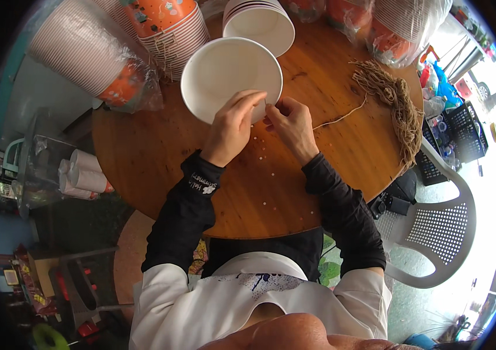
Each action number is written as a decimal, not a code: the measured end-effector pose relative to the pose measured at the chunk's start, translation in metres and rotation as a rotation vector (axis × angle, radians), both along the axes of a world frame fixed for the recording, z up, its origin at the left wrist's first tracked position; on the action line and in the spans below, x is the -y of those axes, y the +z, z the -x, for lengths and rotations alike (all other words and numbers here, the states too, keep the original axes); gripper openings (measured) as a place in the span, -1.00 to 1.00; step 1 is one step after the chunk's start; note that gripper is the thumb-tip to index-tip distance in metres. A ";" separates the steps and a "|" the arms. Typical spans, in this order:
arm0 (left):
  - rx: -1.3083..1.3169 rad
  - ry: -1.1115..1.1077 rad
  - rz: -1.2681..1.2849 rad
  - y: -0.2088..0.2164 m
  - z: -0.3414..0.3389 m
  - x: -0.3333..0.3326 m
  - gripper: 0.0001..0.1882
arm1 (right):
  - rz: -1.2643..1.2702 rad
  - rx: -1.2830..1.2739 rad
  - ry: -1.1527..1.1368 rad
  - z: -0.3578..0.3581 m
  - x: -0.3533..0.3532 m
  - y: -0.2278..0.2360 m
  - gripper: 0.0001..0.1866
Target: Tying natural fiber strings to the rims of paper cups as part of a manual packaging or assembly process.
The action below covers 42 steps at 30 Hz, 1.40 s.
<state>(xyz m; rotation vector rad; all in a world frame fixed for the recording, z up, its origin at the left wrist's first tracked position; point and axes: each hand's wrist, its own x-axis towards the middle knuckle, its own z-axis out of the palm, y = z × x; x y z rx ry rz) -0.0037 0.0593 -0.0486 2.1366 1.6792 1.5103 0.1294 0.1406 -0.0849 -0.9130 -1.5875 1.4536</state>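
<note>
your left hand (231, 125) is at the near rim of the white tub (222, 70) on the worktop (242, 201); its fingers lie close together (whether they pinch anything, cannot tell). your right hand (294, 125) pinches twine (341, 118) beside that rim; the strand runs right to a tan hank (396, 102).

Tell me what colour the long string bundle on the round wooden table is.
The long string bundle is light brown, best seen in the head view.
</note>
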 end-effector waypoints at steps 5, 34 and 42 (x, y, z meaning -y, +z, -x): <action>-0.128 0.033 -0.011 -0.014 0.003 -0.008 -0.64 | -0.117 0.093 -0.002 0.002 0.005 -0.003 -0.74; 0.521 -0.259 -0.053 0.010 -0.004 0.011 -0.88 | -0.263 -0.015 0.146 -0.005 0.019 0.019 -0.83; 0.599 0.030 -0.036 -0.006 0.007 -0.004 -0.88 | -0.185 0.084 0.183 -0.015 0.014 0.028 -0.84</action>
